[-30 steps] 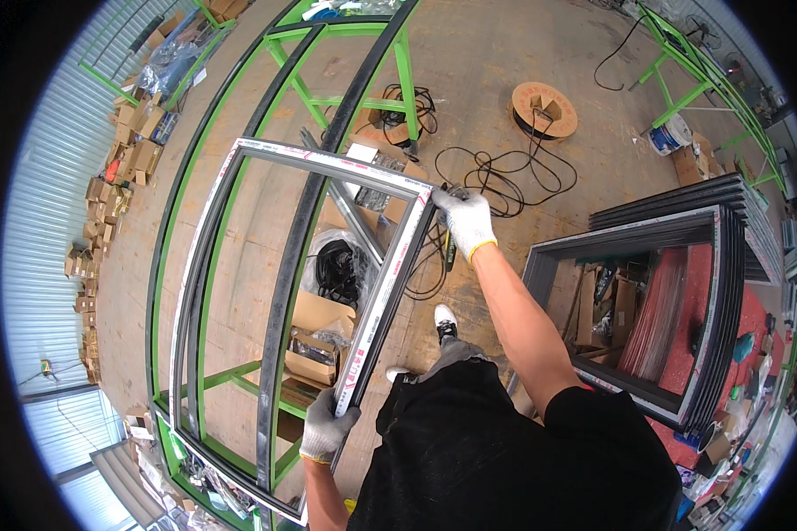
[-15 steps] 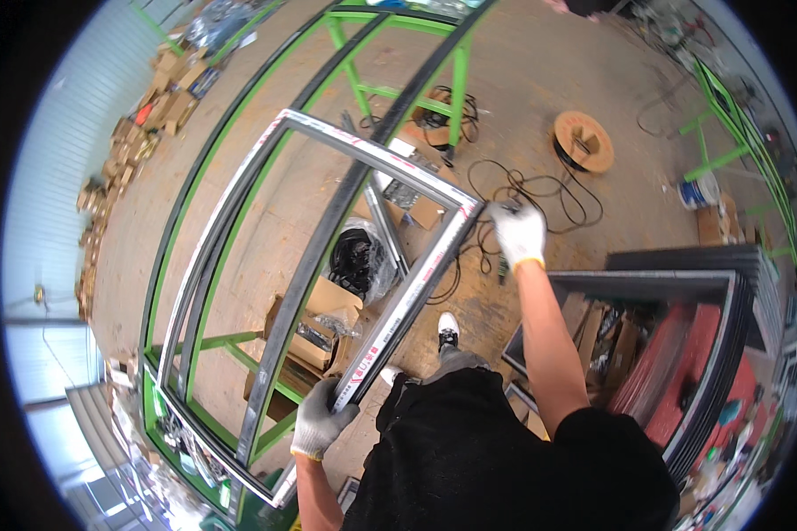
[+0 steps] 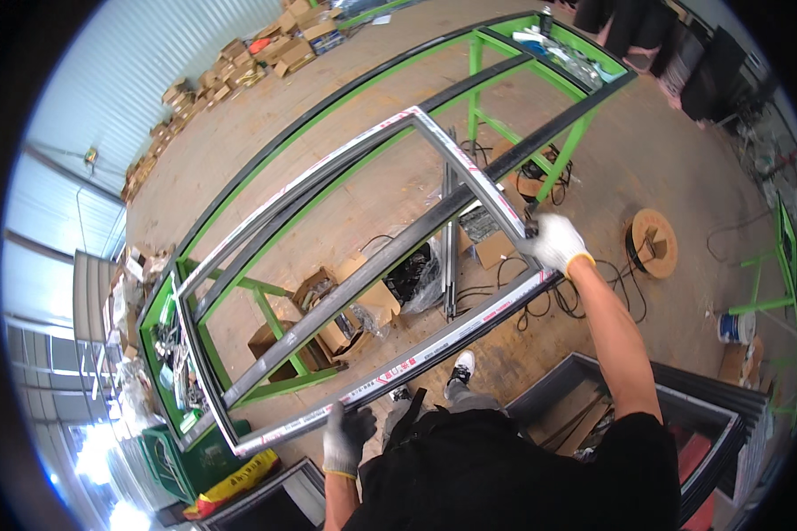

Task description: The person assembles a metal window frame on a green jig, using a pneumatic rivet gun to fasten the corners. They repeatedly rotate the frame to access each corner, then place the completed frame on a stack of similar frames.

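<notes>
Frame [image 3: 404, 370] is over the bench [image 3: 540, 137] — probably stiff, awkwardly broad, its printed film likely slick, best held by opposite sides. Left hand [image 3: 347, 438] meets its near edge, right hand [image 3: 560, 243] its right corner — whether either clamps, I cannot tell.

Two gloved hands [image 3: 556, 243], one marked frame [image 3: 407, 365], one green bench [image 3: 575, 149] beneath it
The bench has three long dark-topped rails [image 3: 390, 256]. One spool [image 3: 662, 223] lies at 3 o'clock, one bucket [image 3: 737, 328] just past it, one green bin [image 3: 181, 460] and one yellow bag [image 3: 235, 482] around 7. Two shoes [image 3: 463, 365] show toward 6. Dark frames [image 3: 731, 442] at 4 overlap too closely to count.
</notes>
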The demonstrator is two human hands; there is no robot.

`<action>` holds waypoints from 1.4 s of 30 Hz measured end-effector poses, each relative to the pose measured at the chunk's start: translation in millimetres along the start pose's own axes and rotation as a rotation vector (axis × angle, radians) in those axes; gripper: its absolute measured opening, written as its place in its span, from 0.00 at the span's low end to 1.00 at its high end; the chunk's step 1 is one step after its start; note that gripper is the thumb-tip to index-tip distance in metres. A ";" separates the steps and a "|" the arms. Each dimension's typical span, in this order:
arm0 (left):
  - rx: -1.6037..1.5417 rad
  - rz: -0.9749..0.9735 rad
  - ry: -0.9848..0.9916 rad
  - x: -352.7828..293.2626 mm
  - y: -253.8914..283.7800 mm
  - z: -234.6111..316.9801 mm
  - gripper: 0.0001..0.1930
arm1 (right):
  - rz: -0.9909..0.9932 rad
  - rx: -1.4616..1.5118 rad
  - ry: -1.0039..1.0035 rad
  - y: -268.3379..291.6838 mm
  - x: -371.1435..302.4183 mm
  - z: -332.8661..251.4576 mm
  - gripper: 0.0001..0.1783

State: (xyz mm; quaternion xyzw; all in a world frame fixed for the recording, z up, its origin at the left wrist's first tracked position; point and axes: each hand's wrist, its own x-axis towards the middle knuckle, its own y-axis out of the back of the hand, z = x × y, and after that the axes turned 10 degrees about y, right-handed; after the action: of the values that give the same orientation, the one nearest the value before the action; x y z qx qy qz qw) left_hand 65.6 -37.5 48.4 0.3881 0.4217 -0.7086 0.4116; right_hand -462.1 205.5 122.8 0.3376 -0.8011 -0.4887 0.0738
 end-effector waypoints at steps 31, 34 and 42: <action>0.032 -0.370 -0.259 48.4 3.7 44.1 0.15 | -0.420 0.445 0.050 -275.6 -203.9 -166.1 0.29; 0.137 -0.302 -0.264 42.5 -3.8 31.0 0.15 | -0.117 0.556 0.183 -316.5 -202.0 -190.8 0.27; 0.233 -0.137 -0.409 24.2 25.2 38.3 0.17 | -1.001 0.166 0.268 -286.5 -210.9 -146.8 0.32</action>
State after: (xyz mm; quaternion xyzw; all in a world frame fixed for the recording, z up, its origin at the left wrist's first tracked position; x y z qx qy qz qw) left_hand 72.1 -86.5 32.7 0.2518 0.2704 -0.8425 0.3921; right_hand -101.4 142.9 4.0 0.7433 -0.5613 -0.3516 -0.0939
